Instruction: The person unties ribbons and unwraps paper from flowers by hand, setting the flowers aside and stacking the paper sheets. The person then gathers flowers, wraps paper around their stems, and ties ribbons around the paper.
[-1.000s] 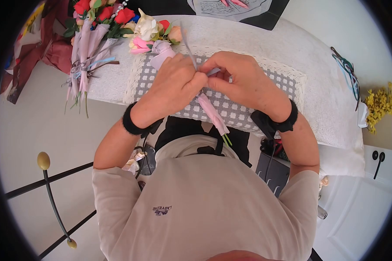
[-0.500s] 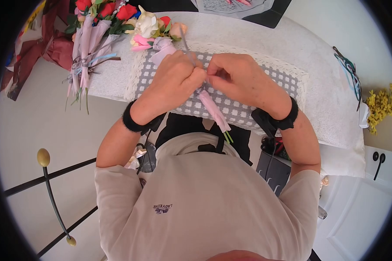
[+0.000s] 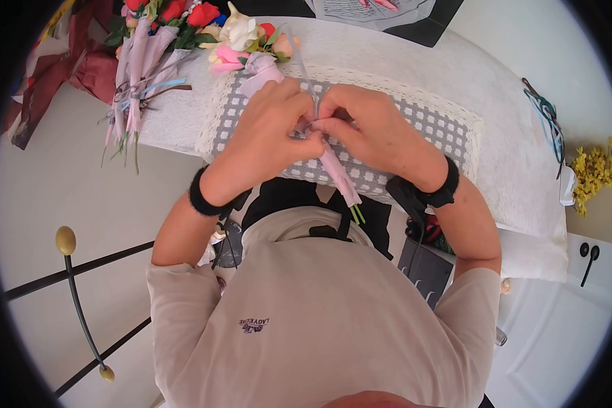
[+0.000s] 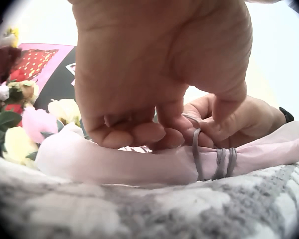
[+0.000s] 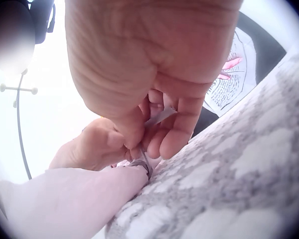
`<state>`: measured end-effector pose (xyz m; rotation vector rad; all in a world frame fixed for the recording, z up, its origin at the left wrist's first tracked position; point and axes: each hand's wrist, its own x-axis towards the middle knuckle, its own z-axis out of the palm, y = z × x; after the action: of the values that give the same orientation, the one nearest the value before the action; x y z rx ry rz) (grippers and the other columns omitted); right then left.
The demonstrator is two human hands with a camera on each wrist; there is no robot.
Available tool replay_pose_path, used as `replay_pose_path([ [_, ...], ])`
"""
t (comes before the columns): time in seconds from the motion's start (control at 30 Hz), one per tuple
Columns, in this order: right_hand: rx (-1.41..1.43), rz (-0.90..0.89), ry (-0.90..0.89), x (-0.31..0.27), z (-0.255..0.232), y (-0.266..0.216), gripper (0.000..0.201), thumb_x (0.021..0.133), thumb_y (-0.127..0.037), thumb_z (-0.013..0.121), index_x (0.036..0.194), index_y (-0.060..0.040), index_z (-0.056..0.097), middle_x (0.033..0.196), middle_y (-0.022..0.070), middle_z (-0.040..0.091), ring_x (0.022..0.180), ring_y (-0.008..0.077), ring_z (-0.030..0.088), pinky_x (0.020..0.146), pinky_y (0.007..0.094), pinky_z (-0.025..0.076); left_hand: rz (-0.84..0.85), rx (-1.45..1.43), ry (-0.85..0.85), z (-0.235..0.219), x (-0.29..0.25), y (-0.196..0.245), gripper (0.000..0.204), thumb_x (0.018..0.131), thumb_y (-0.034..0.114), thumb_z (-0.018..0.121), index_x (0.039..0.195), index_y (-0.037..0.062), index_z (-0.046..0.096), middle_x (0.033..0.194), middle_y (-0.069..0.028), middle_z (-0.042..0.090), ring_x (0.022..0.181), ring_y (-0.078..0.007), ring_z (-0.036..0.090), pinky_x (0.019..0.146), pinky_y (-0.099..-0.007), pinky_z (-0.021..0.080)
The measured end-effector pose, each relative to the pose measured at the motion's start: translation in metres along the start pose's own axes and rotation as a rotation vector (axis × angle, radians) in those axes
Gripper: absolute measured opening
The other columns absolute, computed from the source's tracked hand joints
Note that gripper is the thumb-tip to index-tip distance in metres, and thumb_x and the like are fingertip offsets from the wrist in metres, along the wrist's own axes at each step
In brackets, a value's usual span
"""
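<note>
A bunch of flowers wrapped in pale pink paper (image 3: pixel 338 174) lies slantwise on the grey-and-white checked cushion (image 3: pixel 415 109), its green stems towards the person. Grey ribbon (image 4: pixel 221 162) circles the narrow part of the wrap in several turns, with one looser loop beside them. The left hand (image 3: pixel 268 129) bends over the wrap, fingertips on the paper; its thumb is close to the ribbon. The right hand (image 3: pixel 374 126) pinches a ribbon end between thumb and forefinger, seen also in the right wrist view (image 5: pixel 159 117). A long ribbon tail (image 3: pixel 299 58) stands up between the hands.
At the table's left lie wrapped flower bunches (image 3: pixel 134 81) beside dark red paper (image 3: pixel 81 71). White and pink artificial flowers (image 3: pixel 238 34) touch the cushion's far edge. On the right are dark and blue cords (image 3: pixel 547 112) and yellow flowers (image 3: pixel 591 170).
The left thumb has moved away from the forefinger, opening a gap over the ribbon. The right fingertips have come in to the binding, and the ribbon tail has shifted a little to the right.
</note>
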<state>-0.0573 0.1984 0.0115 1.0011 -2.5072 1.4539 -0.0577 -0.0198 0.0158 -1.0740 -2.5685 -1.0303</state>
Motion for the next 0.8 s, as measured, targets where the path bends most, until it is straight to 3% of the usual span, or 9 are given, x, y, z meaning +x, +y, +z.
replay_pose_path([
  [0.07,0.143,0.049,0.015,0.0,0.001,-0.001,0.013,0.091,-0.009,0.072,0.09,-0.0018,0.062,0.08,0.0131,0.068,0.072,0.0306,0.064,0.066,0.0403,0.05,-0.009,0.082,0.112,0.004,-0.006,0.004,0.02,0.073,0.012,0.077,0.084,0.006,0.061,0.084,-0.0083,0.055,0.08,-0.0317,0.053,0.072,-0.0435,0.044],
  [0.17,0.118,0.119,-0.046,0.001,-0.003,-0.01,0.012,0.092,-0.009,0.072,0.091,-0.0018,0.063,0.081,0.012,0.069,0.071,0.0257,0.067,0.066,0.0372,0.052,-0.062,0.156,0.2,0.009,-0.015,0.008,0.02,0.07,0.008,0.077,0.082,0.0076,0.061,0.082,-0.007,0.054,0.077,-0.0297,0.053,0.067,-0.0432,0.044],
  [0.37,0.235,0.228,0.0,0.001,0.002,-0.011,0.01,0.093,-0.01,0.072,0.097,-0.0016,0.067,0.085,0.0115,0.074,0.075,0.0182,0.072,0.069,0.032,0.056,-0.081,0.23,0.323,0.019,-0.023,0.015,0.019,0.07,0.007,0.077,0.083,0.0091,0.062,0.079,-0.0049,0.056,0.071,-0.027,0.058,0.061,-0.0417,0.046],
  [0.5,0.215,0.179,0.006,0.0,0.006,-0.009,0.009,0.093,-0.008,0.071,0.099,-0.0017,0.069,0.085,0.0118,0.073,0.075,0.0235,0.072,0.07,0.0351,0.056,-0.107,0.193,0.359,0.022,-0.026,0.013,0.019,0.071,0.006,0.076,0.083,0.0093,0.063,0.077,-0.0048,0.058,0.069,-0.0259,0.059,0.06,-0.0407,0.046],
  [0.57,0.002,-0.05,0.063,0.0,0.011,0.0,0.009,0.092,-0.008,0.07,0.099,-0.0021,0.071,0.086,0.0129,0.072,0.078,0.0302,0.07,0.072,0.0383,0.056,-0.088,0.208,0.377,0.022,-0.027,0.012,0.018,0.072,0.006,0.076,0.084,0.0095,0.063,0.076,-0.0046,0.058,0.067,-0.0251,0.059,0.059,-0.0401,0.046],
  [0.67,-0.051,-0.108,0.037,0.001,0.011,0.002,0.009,0.092,-0.008,0.069,0.099,-0.0023,0.071,0.087,0.0142,0.07,0.08,0.0355,0.068,0.074,0.0412,0.055,-0.081,0.241,0.379,0.021,-0.028,0.01,0.02,0.071,0.005,0.077,0.084,0.0098,0.063,0.076,-0.0044,0.058,0.068,-0.0255,0.059,0.059,-0.0402,0.046],
  [0.8,-0.016,-0.097,-0.009,0.001,0.007,0.005,0.01,0.093,-0.008,0.069,0.1,-0.0024,0.072,0.088,0.0141,0.071,0.078,0.0325,0.067,0.072,0.0395,0.054,-0.024,0.282,0.398,0.02,-0.027,0.009,0.022,0.069,0.005,0.077,0.084,0.0101,0.063,0.077,-0.0042,0.058,0.068,-0.0257,0.058,0.059,-0.0403,0.045],
])
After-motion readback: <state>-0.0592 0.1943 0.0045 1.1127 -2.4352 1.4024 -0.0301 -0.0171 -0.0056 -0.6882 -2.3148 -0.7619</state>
